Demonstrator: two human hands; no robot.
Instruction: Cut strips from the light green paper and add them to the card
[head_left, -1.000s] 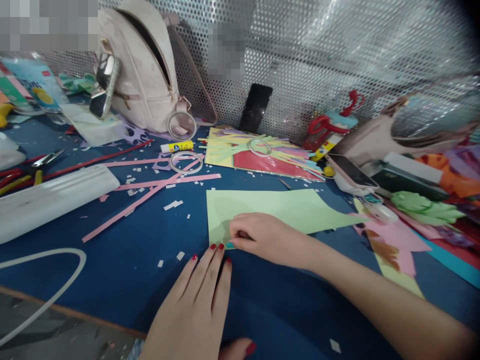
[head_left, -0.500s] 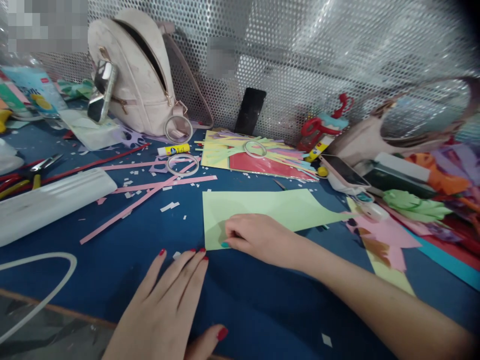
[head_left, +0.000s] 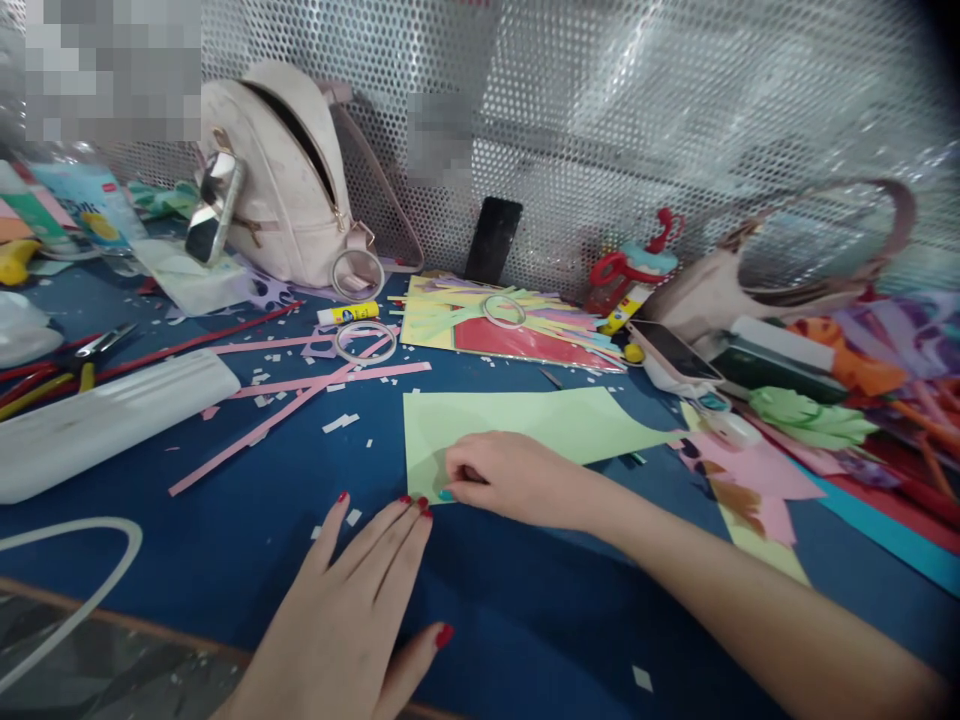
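A light green sheet of paper (head_left: 525, 415) lies flat on the blue table, its right end narrowing to a thin tip. My left hand (head_left: 345, 600), with red nails, is spread palm down. Its middle fingertips rest on the sheet's lower left corner, and its thumb points off to the right. My right hand (head_left: 517, 480) is curled on the left part of the sheet near its lower edge. A teal thumbnail (head_left: 447, 495) shows at the paper's edge. Whether anything is inside those curled fingers is hidden.
Pink paper strips (head_left: 262, 430) and white scraps lie left of the sheet, near a tape roll (head_left: 365, 343) and a glue stick (head_left: 349, 313). Pliers (head_left: 105, 343) and a white plastic case (head_left: 120, 420) sit further left. A backpack (head_left: 277, 190) and phone (head_left: 493, 240) stand behind.
My left hand has slid slightly right, bringing its fingertips onto the sheet's corner. My right hand stays curled in nearly the same place. The camera view has tilted up a little.
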